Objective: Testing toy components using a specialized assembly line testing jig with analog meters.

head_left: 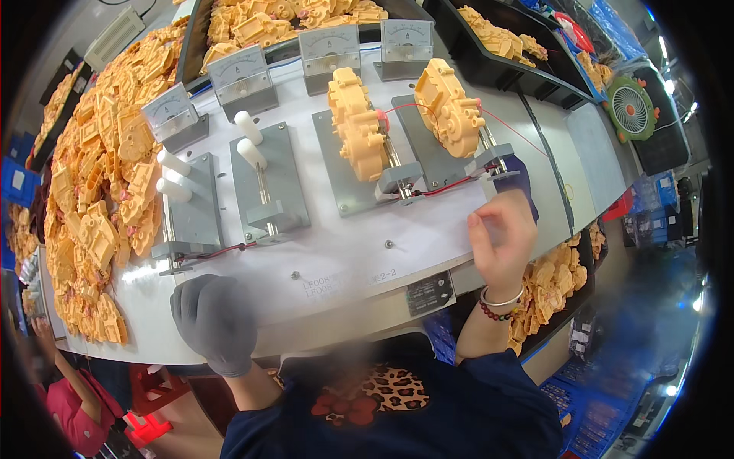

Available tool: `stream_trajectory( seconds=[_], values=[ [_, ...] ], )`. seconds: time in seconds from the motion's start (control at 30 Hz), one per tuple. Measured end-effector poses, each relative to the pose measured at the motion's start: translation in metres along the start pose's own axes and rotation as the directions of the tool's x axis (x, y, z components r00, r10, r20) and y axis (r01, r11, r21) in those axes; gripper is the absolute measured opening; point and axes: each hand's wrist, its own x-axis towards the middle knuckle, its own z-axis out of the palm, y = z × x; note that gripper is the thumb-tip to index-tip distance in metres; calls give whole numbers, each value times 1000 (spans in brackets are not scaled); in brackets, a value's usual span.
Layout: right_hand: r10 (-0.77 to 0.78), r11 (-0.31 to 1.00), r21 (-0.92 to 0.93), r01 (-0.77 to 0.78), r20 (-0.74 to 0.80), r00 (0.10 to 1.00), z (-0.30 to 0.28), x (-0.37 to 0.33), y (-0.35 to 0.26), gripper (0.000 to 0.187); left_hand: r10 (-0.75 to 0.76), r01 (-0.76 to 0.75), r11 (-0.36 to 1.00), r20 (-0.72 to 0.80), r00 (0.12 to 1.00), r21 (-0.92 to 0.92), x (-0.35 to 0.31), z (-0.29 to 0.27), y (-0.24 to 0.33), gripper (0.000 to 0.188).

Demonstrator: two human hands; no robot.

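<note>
Right of centre on the bench (141,317), a yellow housing (355,130) and a second housing (449,111) sit on grey fixtures (335,180), so two of four stations look done; the leftmost plate (204,218) and next plate (289,180) bear only white posts (251,154), apparently left to fill. The right hand (501,236) curls its fingers near the rightmost fixture; the gloved left hand (214,321) lies nearer. Whether either holds anything, I cannot tell.

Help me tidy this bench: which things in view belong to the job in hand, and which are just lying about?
Likely the job's:
two mounted yellow housings
grey fixtures
dial meters
piled yellow parts

Apparently just lying about:
green fan
pale box
</note>
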Motion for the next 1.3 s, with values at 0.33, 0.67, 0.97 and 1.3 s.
stream_trajectory(
  seconds=[0.33,0.67,0.97,1.3],
  values=[
    [67,964,237,-123,232,970,-19,3,17,15,-38,38,999,5,999,0,0,-2,1,18],
    [183,941,247,-234,213,960,-14,1,19,16,-36,36,999,-22,999,4,1,0,4,15],
    [151,955,231,-188,168,974,-10,-3,19,11,0,0,1000,-29,1000,-4,8,0,10,4],
    [128,961,223,-166,174,976,-9,-3,18,10,-45,45,999,-11,999,17,2,1,3,12]
  ],
)
